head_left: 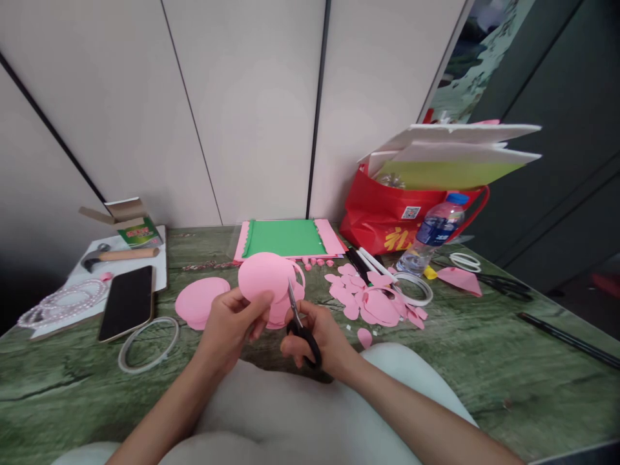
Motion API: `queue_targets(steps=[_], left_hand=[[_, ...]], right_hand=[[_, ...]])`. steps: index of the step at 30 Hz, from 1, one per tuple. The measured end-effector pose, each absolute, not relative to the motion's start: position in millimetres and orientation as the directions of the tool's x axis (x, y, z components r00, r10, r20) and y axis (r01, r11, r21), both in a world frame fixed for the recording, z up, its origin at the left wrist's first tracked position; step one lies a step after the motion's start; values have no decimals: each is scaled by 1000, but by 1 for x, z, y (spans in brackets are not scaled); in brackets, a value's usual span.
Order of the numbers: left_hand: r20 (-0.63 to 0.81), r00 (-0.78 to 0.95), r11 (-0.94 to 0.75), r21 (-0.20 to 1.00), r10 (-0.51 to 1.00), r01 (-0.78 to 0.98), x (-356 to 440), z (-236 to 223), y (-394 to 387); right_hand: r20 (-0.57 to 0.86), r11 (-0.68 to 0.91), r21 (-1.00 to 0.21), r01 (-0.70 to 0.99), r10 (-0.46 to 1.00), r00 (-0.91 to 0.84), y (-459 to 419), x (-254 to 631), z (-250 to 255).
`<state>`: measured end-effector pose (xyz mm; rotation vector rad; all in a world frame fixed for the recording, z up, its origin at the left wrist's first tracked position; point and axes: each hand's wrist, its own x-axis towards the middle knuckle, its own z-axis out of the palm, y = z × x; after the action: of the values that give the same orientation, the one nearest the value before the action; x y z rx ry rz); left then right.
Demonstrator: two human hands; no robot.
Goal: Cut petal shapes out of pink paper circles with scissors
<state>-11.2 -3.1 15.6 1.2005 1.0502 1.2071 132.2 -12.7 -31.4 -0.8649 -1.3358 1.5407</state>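
Note:
My left hand (pixel 237 316) pinches a round pink paper piece (pixel 264 274) by its lower edge, holding it up above the table. In my right hand (pixel 320 336) is a pair of scissors (pixel 303 329) with black handles, their blades at the right edge of the paper. A thin curled pink strip (pixel 301 274) hangs from that edge beside the blades. On the table to the left lie stacked pink paper ovals (pixel 198 300). More pink paper shows behind my hands, partly hidden. To the right sits a pile of pink paper scraps (pixel 356 294).
At the left are a phone (pixel 128 303), a tape roll (pixel 145 345), a hammer (pixel 119 255), bead strings (pixel 72 300) and a small box (pixel 138 226). Behind lie green and pink sheets (pixel 285 237). A red bag (pixel 372 210), a water bottle (pixel 431 236) and a black pen (pixel 571 339) are at right.

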Motion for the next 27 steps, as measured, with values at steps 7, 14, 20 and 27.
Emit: queue_targets(steps=[7, 14, 20, 27], left_hand=[[31, 75, -26, 997, 997, -70, -13, 15, -2], [51, 83, -42, 994, 995, -99, -12, 15, -2], [17, 134, -1, 993, 991, -122, -11, 15, -3], [85, 82, -78, 993, 993, -89, -13, 14, -1]], right_hand=[[32, -48, -978, -203, 928, -371, -13, 133, -26], [45, -27, -981, -193, 933, -358, -12, 133, -31], [32, -40, -980, -195, 936, -352, -13, 133, -29], [23, -51, -979, -197, 934, -356, -13, 133, -26]])
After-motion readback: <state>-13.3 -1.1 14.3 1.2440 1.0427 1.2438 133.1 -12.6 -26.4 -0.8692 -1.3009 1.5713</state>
